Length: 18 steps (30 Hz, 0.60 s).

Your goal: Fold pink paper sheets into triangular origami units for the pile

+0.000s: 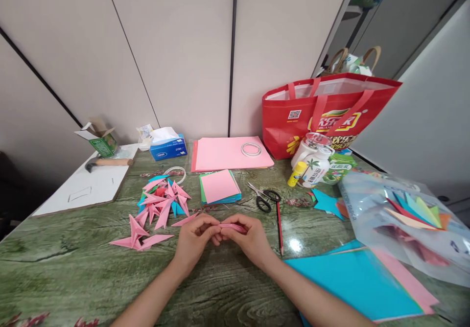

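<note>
Both my hands meet over the green table (73, 258) and pinch one narrow folded piece of pink paper (235, 227). My left hand (196, 239) grips its left end with curled fingers. My right hand (249, 239) holds the right end between thumb and fingers. A pile of folded pink and blue paper shapes (161, 202) lies just left of my hands. A small stack of square paper with a pink top sheet (219, 186) sits straight ahead.
Scissors (265, 197) and a red pencil (279, 226) lie right of my hands. Large blue and pink sheets (360, 283) and a clear plastic bag of paper (404, 219) fill the right. A red shopping bag (323, 114), glue stick (296, 174), white bottle (316, 165), tissue box (168, 146) and pink sheets with a tape ring (251, 149) stand behind.
</note>
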Each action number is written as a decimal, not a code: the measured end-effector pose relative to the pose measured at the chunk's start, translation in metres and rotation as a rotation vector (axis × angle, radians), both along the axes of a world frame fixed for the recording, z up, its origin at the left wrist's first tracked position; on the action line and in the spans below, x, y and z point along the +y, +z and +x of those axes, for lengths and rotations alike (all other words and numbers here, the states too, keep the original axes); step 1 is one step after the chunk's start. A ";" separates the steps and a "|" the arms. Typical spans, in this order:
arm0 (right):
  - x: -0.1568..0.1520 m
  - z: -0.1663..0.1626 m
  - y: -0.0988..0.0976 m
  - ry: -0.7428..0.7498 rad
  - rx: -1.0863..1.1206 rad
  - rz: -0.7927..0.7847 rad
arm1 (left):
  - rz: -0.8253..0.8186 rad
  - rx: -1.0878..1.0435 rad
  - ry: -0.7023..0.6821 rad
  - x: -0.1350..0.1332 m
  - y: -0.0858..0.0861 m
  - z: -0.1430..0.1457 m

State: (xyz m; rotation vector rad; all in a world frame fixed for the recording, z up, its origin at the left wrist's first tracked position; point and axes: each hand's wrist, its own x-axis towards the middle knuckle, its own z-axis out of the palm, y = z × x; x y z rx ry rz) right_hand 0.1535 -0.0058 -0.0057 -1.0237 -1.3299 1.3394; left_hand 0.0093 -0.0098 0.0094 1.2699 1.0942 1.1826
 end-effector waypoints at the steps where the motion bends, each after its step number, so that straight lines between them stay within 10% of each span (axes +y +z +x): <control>1: 0.001 0.000 0.000 0.002 0.025 -0.018 | 0.000 -0.001 -0.016 0.000 0.000 0.000; 18: -0.002 -0.001 0.000 0.175 0.352 -0.188 | 0.064 -0.035 0.050 -0.001 -0.006 -0.001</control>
